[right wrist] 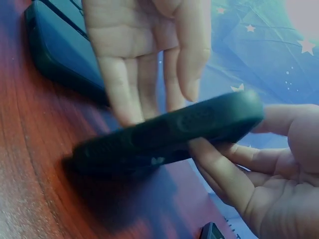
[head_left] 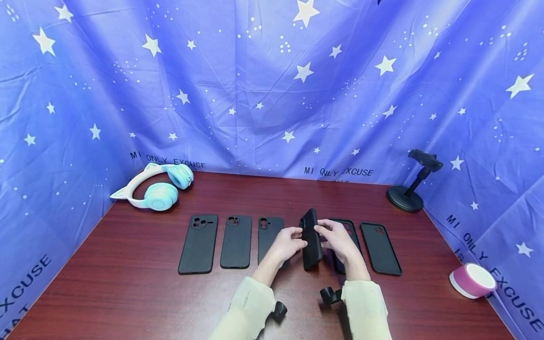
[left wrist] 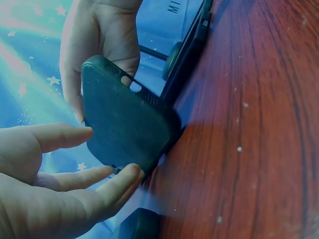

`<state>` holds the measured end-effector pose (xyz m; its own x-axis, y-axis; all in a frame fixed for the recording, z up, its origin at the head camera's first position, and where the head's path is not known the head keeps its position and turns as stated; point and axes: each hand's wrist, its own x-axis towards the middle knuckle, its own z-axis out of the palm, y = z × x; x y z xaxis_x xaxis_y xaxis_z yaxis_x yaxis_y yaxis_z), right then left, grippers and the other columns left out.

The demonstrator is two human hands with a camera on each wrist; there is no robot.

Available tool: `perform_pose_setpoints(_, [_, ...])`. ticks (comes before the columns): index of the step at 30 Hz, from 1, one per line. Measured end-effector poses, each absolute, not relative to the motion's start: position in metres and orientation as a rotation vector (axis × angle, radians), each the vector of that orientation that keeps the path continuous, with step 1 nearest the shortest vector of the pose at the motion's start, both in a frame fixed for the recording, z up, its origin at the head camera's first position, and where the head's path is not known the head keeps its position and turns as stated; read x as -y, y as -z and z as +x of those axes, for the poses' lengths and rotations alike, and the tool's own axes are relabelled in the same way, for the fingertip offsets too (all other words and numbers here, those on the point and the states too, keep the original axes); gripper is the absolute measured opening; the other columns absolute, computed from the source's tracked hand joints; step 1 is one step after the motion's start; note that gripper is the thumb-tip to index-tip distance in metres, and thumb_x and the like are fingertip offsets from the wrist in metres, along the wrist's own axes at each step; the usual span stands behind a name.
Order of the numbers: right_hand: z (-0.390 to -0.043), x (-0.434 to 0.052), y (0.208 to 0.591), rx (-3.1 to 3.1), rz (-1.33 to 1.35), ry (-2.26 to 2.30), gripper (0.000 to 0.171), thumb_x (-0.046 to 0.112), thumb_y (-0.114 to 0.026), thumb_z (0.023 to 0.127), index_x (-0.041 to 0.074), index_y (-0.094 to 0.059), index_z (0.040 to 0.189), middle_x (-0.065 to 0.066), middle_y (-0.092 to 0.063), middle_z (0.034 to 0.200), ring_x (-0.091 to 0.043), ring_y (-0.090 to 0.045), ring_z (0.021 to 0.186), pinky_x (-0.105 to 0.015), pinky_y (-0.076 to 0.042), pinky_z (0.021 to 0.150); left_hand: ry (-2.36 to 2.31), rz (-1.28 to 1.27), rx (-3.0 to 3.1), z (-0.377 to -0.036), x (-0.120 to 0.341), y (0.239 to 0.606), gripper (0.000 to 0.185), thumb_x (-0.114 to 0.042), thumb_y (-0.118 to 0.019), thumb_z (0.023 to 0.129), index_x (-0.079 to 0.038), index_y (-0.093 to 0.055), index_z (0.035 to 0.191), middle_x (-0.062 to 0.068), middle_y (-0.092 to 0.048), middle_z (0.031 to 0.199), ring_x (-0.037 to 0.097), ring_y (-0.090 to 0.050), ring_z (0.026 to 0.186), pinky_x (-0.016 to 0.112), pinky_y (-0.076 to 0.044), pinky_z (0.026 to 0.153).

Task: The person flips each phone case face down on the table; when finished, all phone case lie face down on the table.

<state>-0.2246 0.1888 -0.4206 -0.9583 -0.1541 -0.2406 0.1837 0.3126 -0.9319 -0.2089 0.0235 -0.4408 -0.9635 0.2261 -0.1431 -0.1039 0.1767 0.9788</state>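
Observation:
A black phone case (head_left: 312, 245) stands tilted on its narrow edge over the table, between both hands. On its right side my right hand (head_left: 340, 238) holds it, thumb and fingers on opposite faces. My left hand (head_left: 282, 245) is at its left side, fingertips touching it with the fingers fairly straight. The left wrist view shows the smooth back and the bottom end of the case (left wrist: 124, 117), with port and speaker openings. Under the left hand lies another black case (head_left: 268, 231), partly covered. A further case (head_left: 338, 265) lies partly hidden behind the right hand.
More black phone cases lie in the row, the leftmost case (head_left: 197, 248), its neighbour (head_left: 235, 245) and a rightmost one (head_left: 382, 250) inside-up. Headphones (head_left: 160, 196) with cat ears sit back left, a black phone stand (head_left: 405, 198) back right, a pink-and-white round item (head_left: 471, 281) front right.

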Motion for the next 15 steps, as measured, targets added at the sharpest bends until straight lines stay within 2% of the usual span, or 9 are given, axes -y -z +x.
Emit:
perform_pose_setpoints(3, [-0.224, -0.192, 0.419, -2.311, 0.049, 1.696, 0.044, 0.014, -0.047, 0.101, -0.007, -0.043, 0.139, -0.028, -0.046, 0.140, -0.039, -0.046, 0.131, -0.033, -0.058, 0.084, -1.829, 0.110, -2.206, -0.208, -0.023, 0.440, 0.051, -0.002, -0.064, 0.086, 0.009, -0.051, 0.134, 0.029, -0.057, 0.131, 0.037, -0.057, 0.122, 0.044, -0.052, 0.095])
perform_pose_setpoints(9, [-0.223, -0.199, 0.419, -2.345, 0.076, 1.663, 0.042, 0.014, -0.050, 0.100, -0.008, -0.047, 0.136, -0.028, -0.048, 0.138, -0.018, -0.058, 0.109, -0.022, -0.055, 0.072, -1.796, 0.100, -2.219, -0.208, -0.022, 0.438, 0.051, -0.003, -0.064, 0.087, 0.009, -0.050, 0.134, 0.028, -0.057, 0.131, 0.039, -0.056, 0.123, 0.045, -0.052, 0.097])
perform_pose_setpoints(15, [-0.222, -0.203, 0.419, -2.365, 0.117, 1.605, 0.042, 0.011, -0.050, 0.100, -0.009, -0.047, 0.136, -0.030, -0.050, 0.136, -0.013, -0.061, 0.102, -0.021, -0.056, 0.071, -1.768, 0.087, -2.229, -0.210, -0.020, 0.438, 0.052, -0.005, -0.063, 0.088, 0.008, -0.048, 0.136, 0.027, -0.054, 0.135, 0.039, -0.052, 0.127, 0.046, -0.049, 0.100])
